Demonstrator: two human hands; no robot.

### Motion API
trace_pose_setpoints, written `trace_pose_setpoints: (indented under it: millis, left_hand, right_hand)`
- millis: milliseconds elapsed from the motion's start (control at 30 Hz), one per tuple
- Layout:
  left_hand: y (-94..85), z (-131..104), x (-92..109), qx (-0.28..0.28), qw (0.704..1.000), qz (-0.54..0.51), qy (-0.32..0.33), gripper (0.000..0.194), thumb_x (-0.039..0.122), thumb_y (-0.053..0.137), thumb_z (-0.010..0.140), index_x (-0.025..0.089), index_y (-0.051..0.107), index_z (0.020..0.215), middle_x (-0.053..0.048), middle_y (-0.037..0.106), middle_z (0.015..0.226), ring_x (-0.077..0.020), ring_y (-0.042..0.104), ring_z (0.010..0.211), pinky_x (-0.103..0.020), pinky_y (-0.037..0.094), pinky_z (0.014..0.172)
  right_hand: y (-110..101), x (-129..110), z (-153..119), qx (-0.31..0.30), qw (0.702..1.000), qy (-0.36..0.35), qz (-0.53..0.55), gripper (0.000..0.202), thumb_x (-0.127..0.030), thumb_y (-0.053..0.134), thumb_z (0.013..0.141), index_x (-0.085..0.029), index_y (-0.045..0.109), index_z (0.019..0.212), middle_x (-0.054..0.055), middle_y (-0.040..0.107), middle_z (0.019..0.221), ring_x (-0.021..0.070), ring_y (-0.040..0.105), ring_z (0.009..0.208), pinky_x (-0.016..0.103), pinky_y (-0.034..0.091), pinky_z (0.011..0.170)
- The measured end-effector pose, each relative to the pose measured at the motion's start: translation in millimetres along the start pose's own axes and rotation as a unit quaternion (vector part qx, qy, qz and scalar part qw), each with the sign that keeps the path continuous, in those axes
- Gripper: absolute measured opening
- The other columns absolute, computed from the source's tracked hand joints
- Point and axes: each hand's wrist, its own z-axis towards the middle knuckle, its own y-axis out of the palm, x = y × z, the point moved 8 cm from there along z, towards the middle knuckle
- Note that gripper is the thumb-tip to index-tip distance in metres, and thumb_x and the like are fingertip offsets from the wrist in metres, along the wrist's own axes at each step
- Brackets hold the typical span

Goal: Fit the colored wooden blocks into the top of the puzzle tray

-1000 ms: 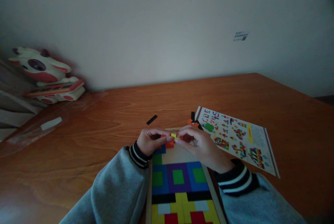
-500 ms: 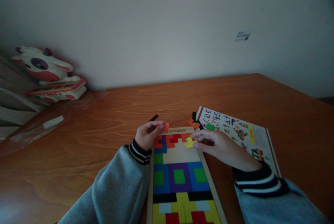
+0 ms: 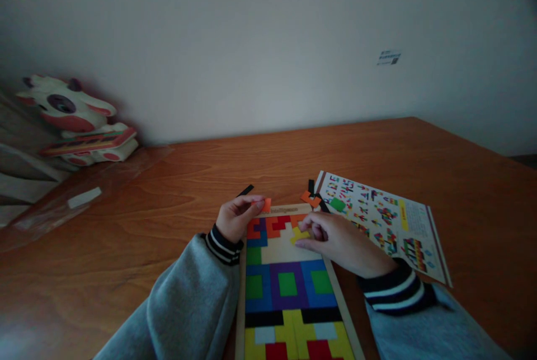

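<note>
The fingers of my left hand (image 3: 235, 219) pinch one orange piece (image 3: 267, 205), held at two o'clock from that hand, by the board's far edge. The thumb and index of my right hand (image 3: 331, 234) stand apart, gripping nothing I can see. One yellow piece (image 3: 298, 235) lies at nine o'clock from this hand, in the board's upper part, between those two tips and partly hidden behind the index; whether they touch it, I can't tell. The orange one shows a flat, plain face, the rest covered by my thumb; the yellow one is flat with a stepped outline.

The wooden board (image 3: 242, 304) below my hands has a pale bare patch at its upper middle. Toward six o'clock come three green squares (image 3: 287, 284), two black bars (image 3: 263, 318) and two pale squares (image 3: 264, 335).

Just past my right hand, at eleven to twelve o'clock, one loose orange piece (image 3: 310, 199) lies with two black pieces (image 3: 311, 186); at one o'clock a green piece (image 3: 337, 204) rests on the printed sheet (image 3: 403, 223). One black strip (image 3: 246, 190) lies at one o'clock from my left hand. At ten o'clock, across the table (image 3: 188, 173), sits a cow toy (image 3: 69, 111).
</note>
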Motion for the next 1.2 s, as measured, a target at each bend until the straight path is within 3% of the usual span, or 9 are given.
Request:
trace_pose_setpoints:
  millis: [133,333,800,1200]
  left_hand:
    - [0.4,0,0,-0.003,1.0,0.004,-0.001,0.026,0.027,0.083,0.063,0.013,0.073,0.083,-0.005,0.075,0.083,-0.01,0.067,0.064,-0.018,0.054,0.061]
    - [1.1,0,0,-0.008,1.0,-0.006,-0.002,0.027,0.028,0.083,0.063,0.014,0.073,0.083,-0.003,0.075,0.079,-0.0089,0.067,0.062,-0.016,0.055,0.06]
    - [0.0,1,-3,-0.021,0.998,0.052,-0.016,0.034,0.034,0.084,0.062,0.013,0.072,0.086,-0.007,0.076,0.083,-0.0155,0.07,0.066,-0.025,0.06,0.062]
    - [1.8,0,-5,-0.028,0.998,0.044,-0.021,0.032,0.033,0.083,0.063,0.013,0.072,0.086,-0.006,0.076,0.082,-0.013,0.07,0.066,-0.022,0.058,0.065]
  right_hand:
    - [-1,0,0,-0.005,1.0,0.008,-0.007,0.02,-0.035,0.07,0.078,-0.019,0.059,0.075,-0.004,0.053,0.063,0.0115,0.048,0.057,0.025,0.034,0.053]
    - [-4,4,0,0.007,1.0,0.012,0.004,0.018,-0.033,0.07,0.078,-0.019,0.06,0.08,-0.004,0.055,0.063,0.0117,0.05,0.057,0.025,0.037,0.053]
    - [-9,3,2,0.029,0.999,0.011,-0.02,0.013,-0.03,0.069,0.08,-0.019,0.063,0.079,-0.001,0.062,0.067,0.0132,0.057,0.061,0.026,0.04,0.057]
    - [-14,5,3,0.074,0.997,-0.004,-0.039,0.013,-0.03,0.061,0.085,-0.019,0.057,0.094,-0.001,0.061,0.068,0.017,0.06,0.066,0.031,0.044,0.064]
